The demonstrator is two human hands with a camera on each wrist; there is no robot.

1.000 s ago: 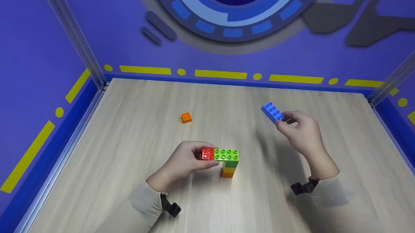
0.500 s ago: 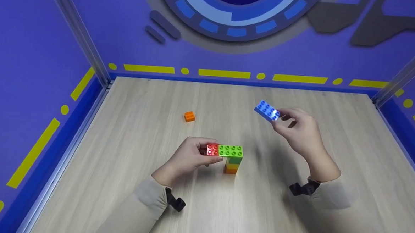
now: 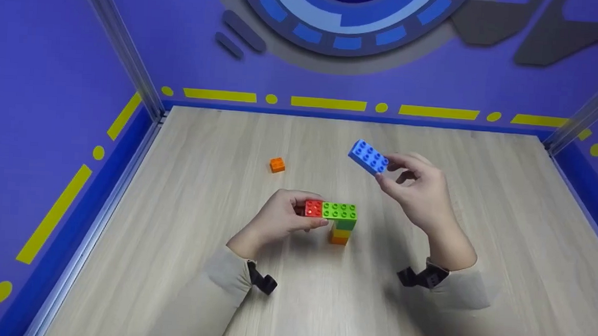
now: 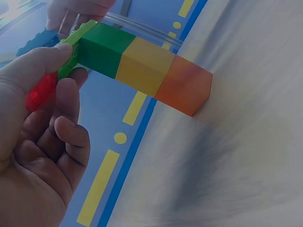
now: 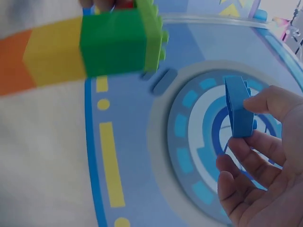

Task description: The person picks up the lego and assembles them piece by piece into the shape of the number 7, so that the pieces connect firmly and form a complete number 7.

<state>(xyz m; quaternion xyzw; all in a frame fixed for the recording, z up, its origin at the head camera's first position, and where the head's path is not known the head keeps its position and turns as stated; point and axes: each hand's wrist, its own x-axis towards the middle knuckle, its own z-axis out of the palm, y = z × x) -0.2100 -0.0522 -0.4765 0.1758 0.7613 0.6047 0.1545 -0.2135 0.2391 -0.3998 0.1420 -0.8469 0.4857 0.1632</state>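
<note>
My left hand pinches the left end of a toy building brick stack, about the red brick and the adjoining light green brick. Below the light green brick come a dark green brick, a yellow brick and an orange brick, which rests on the table. The light green brick juts leftward past this column. My right hand grips a blue brick by its near end, in the air behind and right of the stack. Its studs face up, and it is apart from the stack.
A small loose orange brick lies on the wooden table, behind the left hand. Purple-blue panels with yellow marks close off the back and both sides, joined by metal corner posts.
My right hand has moved left with the blue brick, closer to the stack. The left hand keeps its hold on the stack. The head view has shifted slightly.
</note>
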